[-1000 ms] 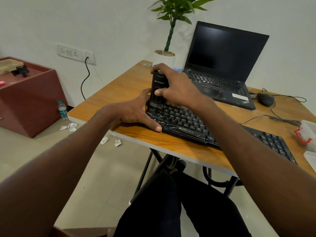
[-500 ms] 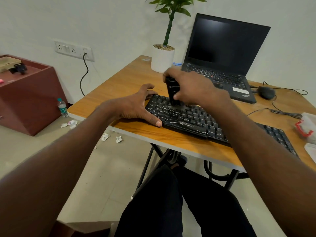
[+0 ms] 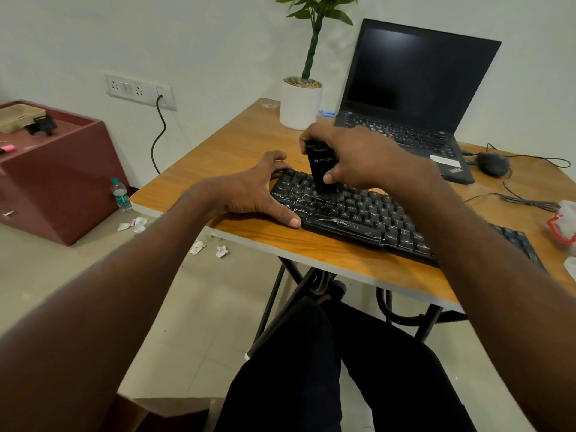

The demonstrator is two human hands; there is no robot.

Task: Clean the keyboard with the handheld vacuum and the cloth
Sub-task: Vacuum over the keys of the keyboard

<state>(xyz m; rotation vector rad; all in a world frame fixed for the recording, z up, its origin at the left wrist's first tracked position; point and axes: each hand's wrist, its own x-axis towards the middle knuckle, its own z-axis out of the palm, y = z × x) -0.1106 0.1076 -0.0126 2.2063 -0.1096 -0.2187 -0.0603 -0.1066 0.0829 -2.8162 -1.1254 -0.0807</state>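
While the far left of the room holds only a red cabinet [image 3: 59,169] and a small water bottle [image 3: 120,194] on the floor with scraps of crumpled paper [image 3: 199,246] nearby, the work itself sits on the wooden table [image 3: 237,145]. The left hand [image 3: 249,191] lies spread at the left end of the black keyboard [image 3: 352,219], its fingers straight and its thumb pressed along the front corner, apparently steadying it. Just to its right, the right hand [image 3: 358,157] is wrapped round the handheld vacuum [image 3: 321,169], thumb on its front face, holding it upright with its lower end on the upper key rows near the left end. The two hands are close but not touching.

Judging by that position, the vacuuming looks to be at an early stage: the nozzle is at the left part of the board, and the long run of keys to the right appears not yet covered, though dust cannot be made out. No cloth is clearly visible, so the wiping step seems to lie ahead. Behind stand a potted plant [image 3: 300,101] and an open laptop [image 3: 411,88], with a mouse [image 3: 492,163] at the right.
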